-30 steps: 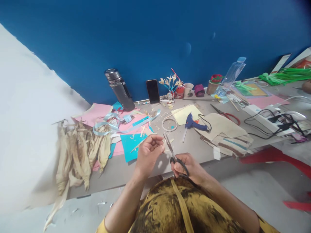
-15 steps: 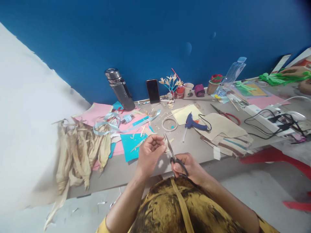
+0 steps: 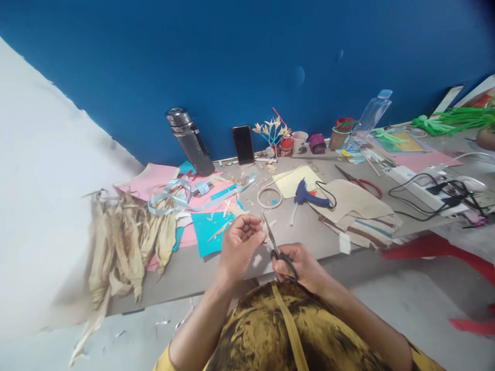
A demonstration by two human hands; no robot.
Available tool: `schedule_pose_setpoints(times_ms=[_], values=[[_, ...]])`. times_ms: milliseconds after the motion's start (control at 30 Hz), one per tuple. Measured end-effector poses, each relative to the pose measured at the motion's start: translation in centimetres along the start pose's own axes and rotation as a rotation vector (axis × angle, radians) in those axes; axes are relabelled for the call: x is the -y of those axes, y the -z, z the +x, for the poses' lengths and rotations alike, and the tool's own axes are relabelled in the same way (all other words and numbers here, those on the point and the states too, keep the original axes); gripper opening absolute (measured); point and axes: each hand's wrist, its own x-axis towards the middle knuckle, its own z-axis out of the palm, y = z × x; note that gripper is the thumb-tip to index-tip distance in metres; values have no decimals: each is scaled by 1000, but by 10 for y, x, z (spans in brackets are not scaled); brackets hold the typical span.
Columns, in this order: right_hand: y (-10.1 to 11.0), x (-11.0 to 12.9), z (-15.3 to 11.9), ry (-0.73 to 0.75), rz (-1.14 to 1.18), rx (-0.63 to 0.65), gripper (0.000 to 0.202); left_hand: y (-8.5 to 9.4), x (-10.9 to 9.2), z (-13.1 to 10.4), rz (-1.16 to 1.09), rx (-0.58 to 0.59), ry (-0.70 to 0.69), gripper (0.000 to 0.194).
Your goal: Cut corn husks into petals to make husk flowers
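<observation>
My right hand point(image 3: 296, 262) has its fingers through the black handles of a pair of scissors point(image 3: 271, 236). The blades point away from me and look nearly closed. Just left of them, my left hand point(image 3: 243, 242) is closed, thumb against fingertips, on a small pale piece of corn husk that is mostly hidden. Both hands are over the table's front edge. A blue sheet of paper point(image 3: 204, 234) with husk scraps lies left of my left hand. Beyond the scissors are a roll of tape point(image 3: 269, 205) and a blue glue gun point(image 3: 309, 198).
Dried corn husks point(image 3: 126, 242) hang over the left table edge. A thermos point(image 3: 191, 144), a phone point(image 3: 243, 145) and husk flowers point(image 3: 271, 129) stand along the wall. Red-handled scissors point(image 3: 365, 185) and a power strip point(image 3: 425, 188) lie right. Someone's hand point(image 3: 486, 139) shows at far right.
My hands and the scissors have barely moved; the pale husk piece shows less at my left fingertips. At far right, another person's hand has left the green strands.
</observation>
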Motion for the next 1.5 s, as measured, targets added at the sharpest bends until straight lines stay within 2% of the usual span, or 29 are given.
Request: schedule_pose_setpoints(times_ms=[300,467,700,967,1500], values=[[-2,2,0,-28,-8,-32,49,0,7,2,-67,26,44,26],[0,4,-1,-23,-7,-3,52,-1,4,0,-85,21,82,25],[2,-1,-3,12,19,43,56,-1,1,1,-96,37,74,27],[3,-1,-2,-13,-4,34,57,1,0,0,-27,57,55,35],[1,1,0,-44,8,-5,48,0,-1,1,-2,92,30,34]])
